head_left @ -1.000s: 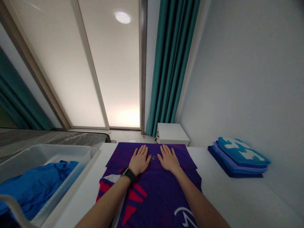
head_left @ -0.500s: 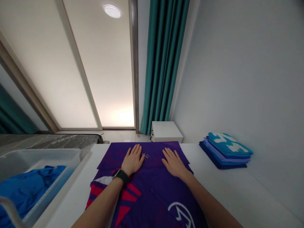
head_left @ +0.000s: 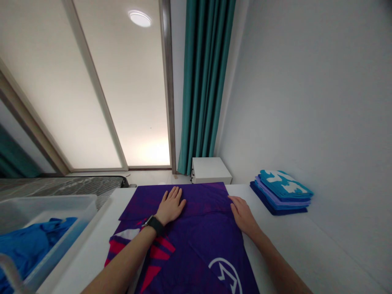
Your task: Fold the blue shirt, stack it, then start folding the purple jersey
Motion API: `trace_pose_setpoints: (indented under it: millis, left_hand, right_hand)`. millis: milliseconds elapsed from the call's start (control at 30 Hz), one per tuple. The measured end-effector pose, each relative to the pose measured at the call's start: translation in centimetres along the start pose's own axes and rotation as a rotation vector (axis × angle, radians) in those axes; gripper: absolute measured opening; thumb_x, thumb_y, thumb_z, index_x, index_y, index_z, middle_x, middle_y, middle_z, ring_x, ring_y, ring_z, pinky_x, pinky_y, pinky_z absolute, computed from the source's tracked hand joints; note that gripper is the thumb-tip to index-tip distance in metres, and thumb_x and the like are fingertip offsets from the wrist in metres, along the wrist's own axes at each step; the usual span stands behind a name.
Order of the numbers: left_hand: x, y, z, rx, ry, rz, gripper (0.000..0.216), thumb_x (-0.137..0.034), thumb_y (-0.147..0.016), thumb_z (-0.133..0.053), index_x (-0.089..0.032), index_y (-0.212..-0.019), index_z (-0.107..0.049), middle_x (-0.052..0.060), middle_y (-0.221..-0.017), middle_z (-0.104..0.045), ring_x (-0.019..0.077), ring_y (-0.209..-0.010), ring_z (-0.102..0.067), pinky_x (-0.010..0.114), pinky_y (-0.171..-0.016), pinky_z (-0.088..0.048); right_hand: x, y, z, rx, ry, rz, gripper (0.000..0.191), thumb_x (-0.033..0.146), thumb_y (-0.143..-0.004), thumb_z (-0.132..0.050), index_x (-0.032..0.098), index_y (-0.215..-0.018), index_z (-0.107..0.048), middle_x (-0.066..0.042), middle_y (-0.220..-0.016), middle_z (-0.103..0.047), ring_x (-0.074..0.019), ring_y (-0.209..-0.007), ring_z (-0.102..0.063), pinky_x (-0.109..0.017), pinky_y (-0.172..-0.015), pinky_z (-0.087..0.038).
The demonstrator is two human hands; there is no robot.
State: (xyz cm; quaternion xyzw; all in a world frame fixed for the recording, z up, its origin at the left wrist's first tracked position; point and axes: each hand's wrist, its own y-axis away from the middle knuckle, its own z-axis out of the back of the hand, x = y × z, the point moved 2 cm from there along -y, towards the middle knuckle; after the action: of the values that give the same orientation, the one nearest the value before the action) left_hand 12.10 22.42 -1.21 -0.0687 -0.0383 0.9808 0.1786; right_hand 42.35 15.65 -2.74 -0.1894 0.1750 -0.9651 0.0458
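A purple jersey (head_left: 196, 241) with red and white patches and a white round emblem lies on the white table, its far part folded over in a band. My left hand (head_left: 170, 206), wearing a dark watch, rests flat on that band with its fingers spread. At the garment's right edge is my right hand (head_left: 243, 212), turned partly on its side. Its index finger and thumb are apart and reach to the edge of the fold; the other fingers are mostly hidden behind.
A stack of folded blue and lilac clothes (head_left: 281, 194) sits on the table (head_left: 277, 241) at right. On the left, a translucent bin (head_left: 87, 208) holds crumpled blue cloth (head_left: 39, 237). Beyond the table stand a white cabinet (head_left: 211, 169) and a teal curtain (head_left: 205, 90).
My right hand has slid from flat on the folded band out to its right edge and turned sideways. My left hand stays on the jersey. The view has shifted slightly right.
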Motion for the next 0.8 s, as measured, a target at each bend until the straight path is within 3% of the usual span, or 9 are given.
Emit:
trace_pose_setpoints:
  millis: [100, 200, 367, 567, 800]
  left_hand:
    - [-3.3, 0.0, 0.9, -0.041, 0.067, -0.138, 0.049, -0.040, -0.096, -0.037, -0.019, -0.140, -0.045, 0.011, -0.148, -0.044, 0.0248, -0.141, -0.033, 0.044, -0.115, -0.024]
    - [-6.9, 0.6, 1.5, -0.084, 0.124, -0.339, 0.033, -0.034, -0.093, -0.046, -0.021, -0.121, -0.056, 0.009, -0.126, -0.058, 0.0241, -0.124, -0.048, 0.040, -0.107, -0.034]
    - [-9.6, 1.6, 1.4, -0.092, 0.128, -0.550, 0.018, -0.027, -0.090, -0.052, -0.022, -0.107, -0.055, 0.007, -0.113, -0.056, 0.0231, -0.111, -0.049, 0.038, -0.099, -0.038]
    - [-8.7, 3.0, 1.7, -0.070, 0.090, -0.495, 0.009, -0.024, -0.092, -0.047, -0.020, -0.094, -0.055, 0.007, -0.101, -0.057, 0.0227, -0.098, -0.050, 0.037, -0.088, -0.039]
    - [-4.3, 3.8, 4.1, 0.195, 0.284, -0.611, 0.015, -0.021, -0.093, -0.048, -0.020, -0.089, -0.062, 0.002, -0.093, -0.064, 0.0165, -0.092, -0.057, 0.029, -0.087, -0.038]
  right_hand:
    - [-1.7, -0.1, 0.2, -0.064, 0.016, -0.087, 0.042, 0.024, -0.093, -0.029, 0.015, -0.120, -0.061, -0.012, -0.110, -0.066, -0.0237, -0.105, -0.057, -0.038, -0.095, -0.042]
    - [-2.3, 0.3, 0.4, -0.059, 0.081, -0.148, 0.039, 0.024, -0.093, -0.031, 0.016, -0.114, -0.063, -0.011, -0.107, -0.067, -0.0239, -0.101, -0.057, -0.037, -0.091, -0.040]
    - [-1.7, 0.5, 0.5, 0.019, 0.159, -0.193, 0.034, 0.023, -0.091, -0.035, 0.019, -0.110, -0.064, -0.010, -0.104, -0.068, -0.0237, -0.100, -0.058, -0.035, -0.087, -0.038]
    - [-1.1, 0.5, 0.5, 0.045, 0.172, -0.162, 0.036, 0.023, -0.093, -0.034, 0.019, -0.115, -0.062, -0.010, -0.110, -0.068, -0.0233, -0.103, -0.057, -0.035, -0.087, -0.037]
    - [-0.9, 0.6, 0.3, 0.049, 0.197, -0.126, 0.034, 0.023, -0.092, -0.037, 0.019, -0.115, -0.061, -0.009, -0.106, -0.067, -0.0238, -0.100, -0.057, -0.035, -0.083, -0.037]
